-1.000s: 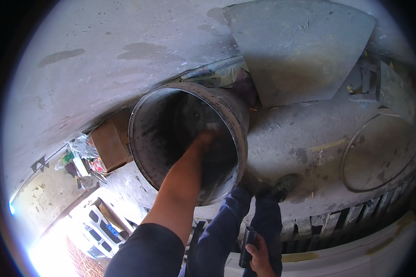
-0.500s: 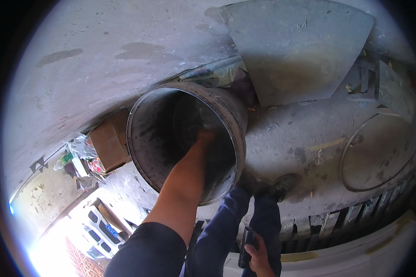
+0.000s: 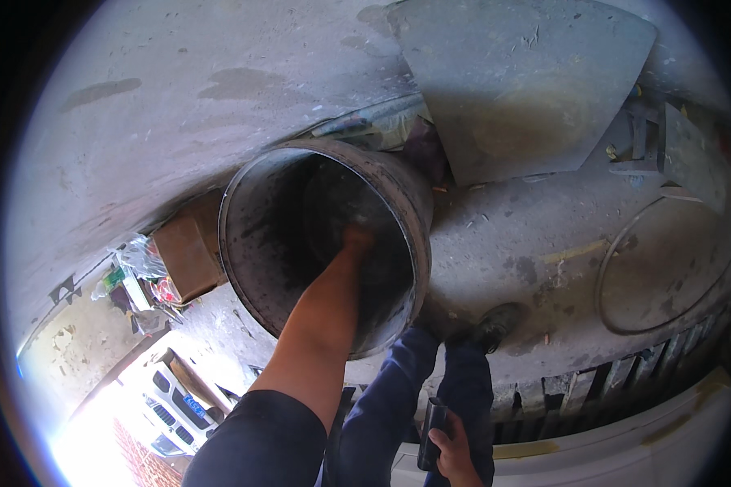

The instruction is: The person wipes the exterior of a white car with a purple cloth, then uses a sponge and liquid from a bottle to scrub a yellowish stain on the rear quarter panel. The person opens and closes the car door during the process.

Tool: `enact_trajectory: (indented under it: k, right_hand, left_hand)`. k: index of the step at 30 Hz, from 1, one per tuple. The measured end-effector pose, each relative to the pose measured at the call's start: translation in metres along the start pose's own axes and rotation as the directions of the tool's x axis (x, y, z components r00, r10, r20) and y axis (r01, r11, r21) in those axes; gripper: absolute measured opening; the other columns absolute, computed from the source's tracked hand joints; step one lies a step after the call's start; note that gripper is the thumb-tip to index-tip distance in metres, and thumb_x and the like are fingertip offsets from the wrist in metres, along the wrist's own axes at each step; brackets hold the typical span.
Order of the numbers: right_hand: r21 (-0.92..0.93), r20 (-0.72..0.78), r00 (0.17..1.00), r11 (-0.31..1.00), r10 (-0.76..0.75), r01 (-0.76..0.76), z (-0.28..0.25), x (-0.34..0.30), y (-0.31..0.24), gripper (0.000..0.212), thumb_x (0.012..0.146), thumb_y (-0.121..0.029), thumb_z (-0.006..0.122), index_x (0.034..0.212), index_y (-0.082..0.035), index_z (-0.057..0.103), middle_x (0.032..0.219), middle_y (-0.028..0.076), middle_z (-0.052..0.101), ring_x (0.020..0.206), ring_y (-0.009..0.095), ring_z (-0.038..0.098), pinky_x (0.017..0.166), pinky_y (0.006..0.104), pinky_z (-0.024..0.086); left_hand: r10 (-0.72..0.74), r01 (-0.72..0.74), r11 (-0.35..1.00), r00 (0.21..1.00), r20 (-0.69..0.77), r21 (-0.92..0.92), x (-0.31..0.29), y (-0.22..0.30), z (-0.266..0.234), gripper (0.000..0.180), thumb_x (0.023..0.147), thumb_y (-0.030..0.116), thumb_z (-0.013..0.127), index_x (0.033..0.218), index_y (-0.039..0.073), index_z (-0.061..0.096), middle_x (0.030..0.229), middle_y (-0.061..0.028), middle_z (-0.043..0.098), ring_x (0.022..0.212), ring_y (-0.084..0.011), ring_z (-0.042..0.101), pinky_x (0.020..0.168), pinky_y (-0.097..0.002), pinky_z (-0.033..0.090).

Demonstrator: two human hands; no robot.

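Observation:
A large grey barrel (image 3: 237, 280) has its round mouth turned toward me, with dark stains on its inner wall. My bare left arm reaches deep through that opening. Down in the shadow is my left hand (image 3: 357, 236), close to the bottom; its fingers are too dark to make out, and I cannot tell whether it holds anything. Low in the view, beside my right leg, my right hand (image 3: 455, 445) is wrapped around a dark, tube-like object (image 3: 433, 430), which it holds upright. My legs in dark blue trousers stand just right of the barrel.
A cardboard box (image 3: 188, 258) and plastic litter lie left of the barrel. A grey panel (image 3: 528, 97) leans on the wall. To the right, a round lid (image 3: 666, 268) lies on the floor by a slatted grate (image 3: 617, 377). A pale panel (image 3: 625, 454) borders the lower right.
The view has shifted very slightly. My left hand stays deep in the barrel, and my right hand keeps its hold on the dark object in nearly the same place.

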State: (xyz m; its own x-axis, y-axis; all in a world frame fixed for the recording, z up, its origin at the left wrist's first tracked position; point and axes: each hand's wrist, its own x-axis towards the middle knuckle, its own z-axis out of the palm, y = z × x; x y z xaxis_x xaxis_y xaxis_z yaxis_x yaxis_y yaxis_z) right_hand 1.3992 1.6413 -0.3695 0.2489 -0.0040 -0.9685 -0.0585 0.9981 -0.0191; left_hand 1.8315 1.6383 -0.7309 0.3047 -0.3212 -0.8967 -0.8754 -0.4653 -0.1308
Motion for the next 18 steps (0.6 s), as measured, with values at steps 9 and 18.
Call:
enact_trajectory:
  k: [9,18]
  right_hand:
    - [0.022,0.007,1.0,1.0,-0.005,0.005,-0.005,0.002,0.008,0.062,0.085,-0.004,0.075,0.14,-0.001,0.046,0.117,0.01,0.061,0.101,0.018,0.064,0.091,0.0338,0.052]
    - [0.096,0.066,0.997,0.995,-0.044,0.038,-0.007,-0.005,-0.006,0.065,0.082,-0.014,0.08,0.138,-0.003,0.047,0.112,0.012,0.064,0.096,0.022,0.065,0.085,0.0375,0.054]
  left_hand:
    - [0.144,-0.143,0.984,0.99,-0.002,0.104,-0.04,0.016,-0.061,0.041,0.102,0.022,0.039,0.138,0.013,0.057,0.143,-0.0152,0.057,0.129,-0.0309,0.057,0.108,-0.048,0.045]
    - [-0.408,-0.123,0.397,0.864,-0.295,-0.91,-0.088,0.037,-0.076,0.061,0.086,0.034,0.073,0.136,0.007,0.051,0.13,-0.0203,0.064,0.12,-0.038,0.063,0.101,-0.0465,0.049]
